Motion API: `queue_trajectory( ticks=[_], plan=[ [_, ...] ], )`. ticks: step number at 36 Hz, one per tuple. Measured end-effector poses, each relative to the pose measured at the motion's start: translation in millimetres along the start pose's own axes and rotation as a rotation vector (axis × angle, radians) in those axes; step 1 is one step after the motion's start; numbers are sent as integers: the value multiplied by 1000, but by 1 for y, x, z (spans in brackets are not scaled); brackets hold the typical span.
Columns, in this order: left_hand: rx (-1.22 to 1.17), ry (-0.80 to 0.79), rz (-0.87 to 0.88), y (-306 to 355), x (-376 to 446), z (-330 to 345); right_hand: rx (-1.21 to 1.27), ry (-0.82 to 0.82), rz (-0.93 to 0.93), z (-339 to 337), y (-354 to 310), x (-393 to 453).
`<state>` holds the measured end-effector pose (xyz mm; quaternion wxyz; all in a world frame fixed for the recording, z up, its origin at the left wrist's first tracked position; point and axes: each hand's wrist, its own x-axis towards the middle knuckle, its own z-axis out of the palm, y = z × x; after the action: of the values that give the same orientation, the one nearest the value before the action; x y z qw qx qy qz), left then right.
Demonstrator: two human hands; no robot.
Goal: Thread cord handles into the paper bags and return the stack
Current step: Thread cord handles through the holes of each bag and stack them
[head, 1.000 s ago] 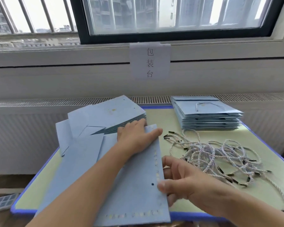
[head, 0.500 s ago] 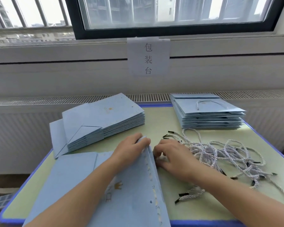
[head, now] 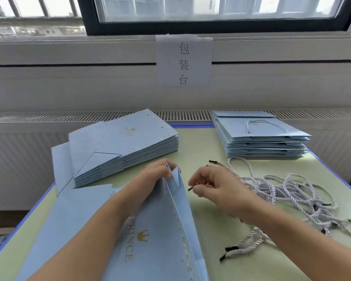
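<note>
The paper bag (head: 162, 236) at six o'clock is pale blue with gold "PRINCE" lettering, a gold crown and a dotted gold edge. The stack at ten o'clock (head: 126, 145) and the stack at one o'clock (head: 259, 138) are the same blue. The cords (head: 292, 191) at three o'clock are twisted white and grey with black tips. The table (head: 197, 151) is light green, edged blue. The sign (head: 183, 60) at twelve o'clock is white with black characters.

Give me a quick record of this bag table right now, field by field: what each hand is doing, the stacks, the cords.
left hand: holds the open top of the blue paper bag
right hand: pinches a black cord tip near the bag's edge
unthreaded stack: far left, no handles visible
finished stack: far right, cord handle on top bag
loose cords: tangled pile to the right
table: green top, blue edge
</note>
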<state>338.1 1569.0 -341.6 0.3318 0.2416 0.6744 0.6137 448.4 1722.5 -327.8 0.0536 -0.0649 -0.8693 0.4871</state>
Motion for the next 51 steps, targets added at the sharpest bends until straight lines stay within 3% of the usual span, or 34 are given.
queue_trajectory(
  ticks=[5, 13, 19, 25, 32, 37, 46, 51],
  plan=[
    [-9, -79, -23, 1, -1, -5, -64, -15, 11, 8, 5, 4],
    [-50, -106, -41, 1, -3, -6, 254, -121, 143, 8, -4, 5],
    [-35, -112, -40, 0, -4, -7, 172, -124, 146, 14, -5, 9],
    [-26, -104, -26, 2, -3, -6, 101, -14, 55, 20, -2, 10],
    [1, -103, -26, 0, -1, -5, 172, -91, 105, 22, 2, 7],
    [11, -113, -24, 0, -2, -7, 50, -104, 27, 31, 2, 6],
    [5, -100, -32, -1, -1, -7, 308, -165, 47, 31, -1, 7],
    [-12, -109, -26, -1, -2, -6, 506, -125, 152, 24, -4, 3]
  ],
)
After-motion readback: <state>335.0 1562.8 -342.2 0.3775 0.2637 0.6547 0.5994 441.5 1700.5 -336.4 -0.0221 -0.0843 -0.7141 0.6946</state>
